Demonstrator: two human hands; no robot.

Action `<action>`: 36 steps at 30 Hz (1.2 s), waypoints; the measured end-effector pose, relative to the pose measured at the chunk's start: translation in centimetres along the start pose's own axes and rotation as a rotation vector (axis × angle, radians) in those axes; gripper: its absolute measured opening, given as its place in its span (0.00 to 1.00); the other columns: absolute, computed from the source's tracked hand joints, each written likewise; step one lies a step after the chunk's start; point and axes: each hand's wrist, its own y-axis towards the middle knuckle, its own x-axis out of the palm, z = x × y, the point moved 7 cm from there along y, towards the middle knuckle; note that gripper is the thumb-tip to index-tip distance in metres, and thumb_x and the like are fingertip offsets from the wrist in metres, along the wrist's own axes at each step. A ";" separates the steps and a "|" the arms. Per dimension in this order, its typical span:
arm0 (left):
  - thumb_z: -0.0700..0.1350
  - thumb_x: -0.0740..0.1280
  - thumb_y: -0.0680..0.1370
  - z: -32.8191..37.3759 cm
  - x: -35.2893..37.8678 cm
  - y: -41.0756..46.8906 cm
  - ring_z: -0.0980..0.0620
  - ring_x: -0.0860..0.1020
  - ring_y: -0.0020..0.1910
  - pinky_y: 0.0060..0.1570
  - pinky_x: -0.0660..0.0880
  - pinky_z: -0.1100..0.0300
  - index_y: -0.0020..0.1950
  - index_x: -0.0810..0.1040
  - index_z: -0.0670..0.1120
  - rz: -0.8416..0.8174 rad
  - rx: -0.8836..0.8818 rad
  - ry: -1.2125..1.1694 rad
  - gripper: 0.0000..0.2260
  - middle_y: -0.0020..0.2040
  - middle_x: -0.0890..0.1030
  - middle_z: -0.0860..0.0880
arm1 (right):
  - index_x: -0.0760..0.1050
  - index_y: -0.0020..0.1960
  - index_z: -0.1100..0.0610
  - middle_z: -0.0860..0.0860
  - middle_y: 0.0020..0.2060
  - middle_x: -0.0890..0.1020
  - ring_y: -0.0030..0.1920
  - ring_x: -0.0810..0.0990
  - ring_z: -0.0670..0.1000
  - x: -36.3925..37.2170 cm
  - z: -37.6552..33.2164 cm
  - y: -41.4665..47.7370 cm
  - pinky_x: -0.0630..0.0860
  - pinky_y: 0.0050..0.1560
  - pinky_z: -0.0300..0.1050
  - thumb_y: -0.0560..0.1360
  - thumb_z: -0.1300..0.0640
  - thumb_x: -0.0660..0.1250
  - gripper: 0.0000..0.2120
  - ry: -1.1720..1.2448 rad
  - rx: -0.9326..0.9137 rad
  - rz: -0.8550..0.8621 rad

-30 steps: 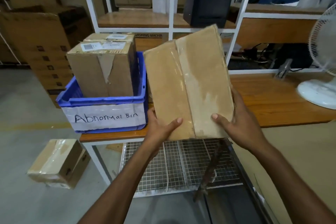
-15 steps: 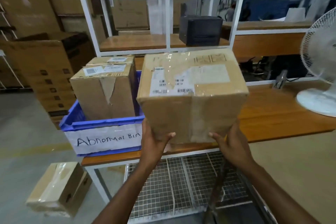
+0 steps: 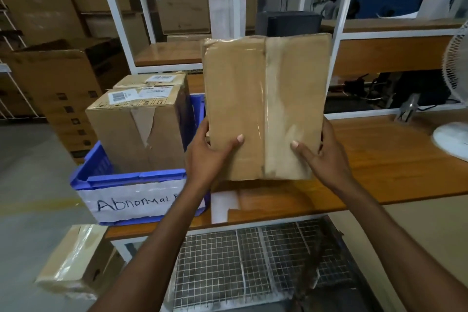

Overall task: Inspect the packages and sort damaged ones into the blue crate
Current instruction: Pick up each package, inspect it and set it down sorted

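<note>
Package [image 3: 266, 99] of plain brown cardboard, flat-faced and rectangular, is held upright in the air above the wooden table [image 3: 379, 164], just right of the blue crate [image 3: 131, 180]. A broad strip of glossy clear tape runs down its middle seam, and its top left corner looks crumpled. The left hand [image 3: 207, 157] grips the lower left edge, thumb pressed flat on the front face and fingers wrapped behind. The right hand [image 3: 326, 157] grips the lower right edge the same way, thumb on the tape strip. The ribbed plastic crate sits at the table's left end with a white handwritten label [image 3: 131, 202] and holds two taped cardboard boxes [image 3: 136, 134]; the front one has torn tape. Below lies a wire mesh shelf [image 3: 240, 273], and another taped box [image 3: 76, 261] rests on the floor.
</note>
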 end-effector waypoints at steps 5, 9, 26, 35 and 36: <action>0.68 0.76 0.69 0.5 0.1 4.1 0.56 0.79 0.58 0.60 0.80 0.49 0.70 0.69 0.56 0.080 -0.024 0.075 0.36 0.62 0.79 0.56 | 0.68 0.76 0.42 0.35 0.59 0.80 0.56 0.81 0.38 0.5 0.8 5.5 0.79 0.52 0.43 0.75 0.36 0.73 0.32 0.105 0.012 -0.045; 0.74 0.69 0.69 0.7 0.0 7.8 0.55 0.82 0.54 0.57 0.81 0.44 0.65 0.76 0.55 0.089 -0.131 -0.021 0.32 0.56 0.82 0.55 | 0.73 0.71 0.43 0.41 0.60 0.82 0.58 0.82 0.45 0.9 0.9 10.0 0.78 0.51 0.44 0.73 0.36 0.69 0.29 0.255 0.055 -0.151; 0.59 0.81 0.68 3.8 0.4 13.5 0.62 0.72 0.66 0.63 0.73 0.60 0.82 0.59 0.60 -0.220 0.042 0.164 0.47 0.75 0.68 0.55 | 0.63 0.78 0.45 0.44 0.64 0.81 0.61 0.81 0.41 4.5 1.1 17.1 0.82 0.54 0.41 0.70 0.46 0.81 0.42 0.296 0.007 -0.421; 0.50 0.85 0.65 2.2 -0.7 18.2 0.69 0.74 0.51 0.42 0.75 0.71 0.69 0.71 0.52 -0.176 0.174 0.288 0.37 0.54 0.74 0.64 | 0.55 0.82 0.44 0.38 0.61 0.73 0.62 0.76 0.42 8.2 2.3 19.5 0.80 0.58 0.43 0.66 0.58 0.84 0.54 0.183 0.040 -0.377; 0.50 0.85 0.64 1.7 -0.6 18.5 0.69 0.74 0.51 0.44 0.75 0.69 0.69 0.70 0.52 -0.171 0.179 0.291 0.37 0.55 0.74 0.63 | 0.56 0.81 0.43 0.37 0.60 0.73 0.62 0.77 0.42 8.4 2.3 19.7 0.81 0.57 0.42 0.66 0.58 0.84 0.54 0.178 0.033 -0.367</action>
